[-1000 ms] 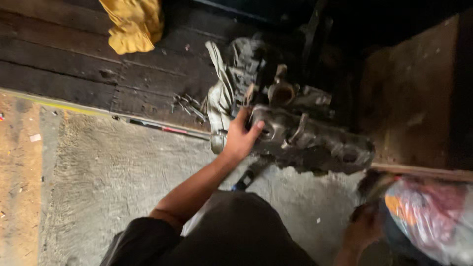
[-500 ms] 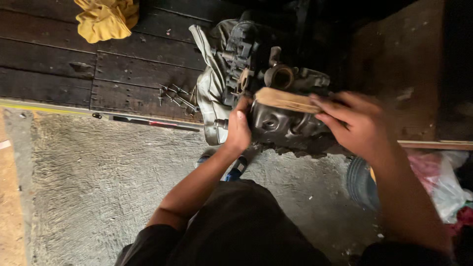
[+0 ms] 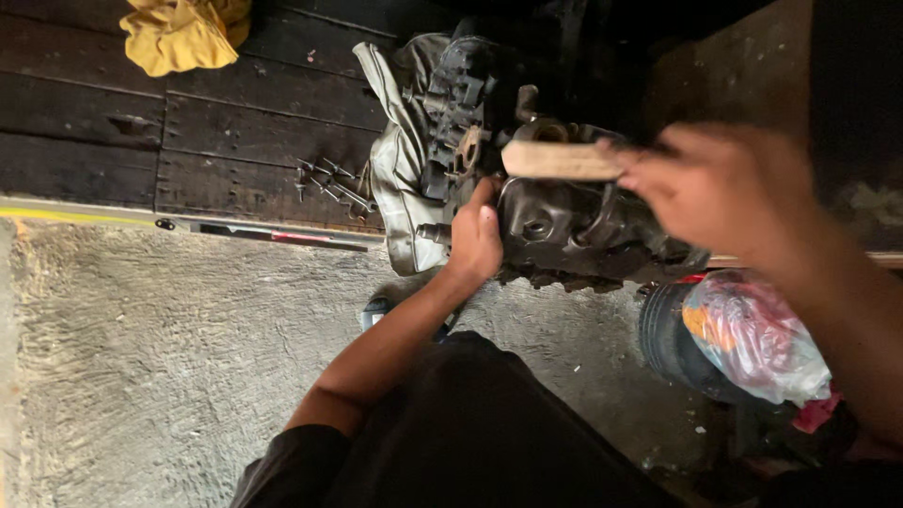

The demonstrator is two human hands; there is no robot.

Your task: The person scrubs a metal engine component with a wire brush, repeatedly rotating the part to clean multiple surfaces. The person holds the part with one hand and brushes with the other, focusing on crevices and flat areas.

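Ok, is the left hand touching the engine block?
Touching: the head view shows the left hand pressed flat against the dark engine block, no gap visible.

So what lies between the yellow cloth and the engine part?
In the head view, loose bolts lie on dark wooden planks between the yellow cloth and the engine part.

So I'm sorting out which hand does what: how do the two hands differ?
The left hand rests pressed on the dark engine part, sharp in view; the right hand is raised, blurred, gripping a pale wooden stick over it. Both are bare.
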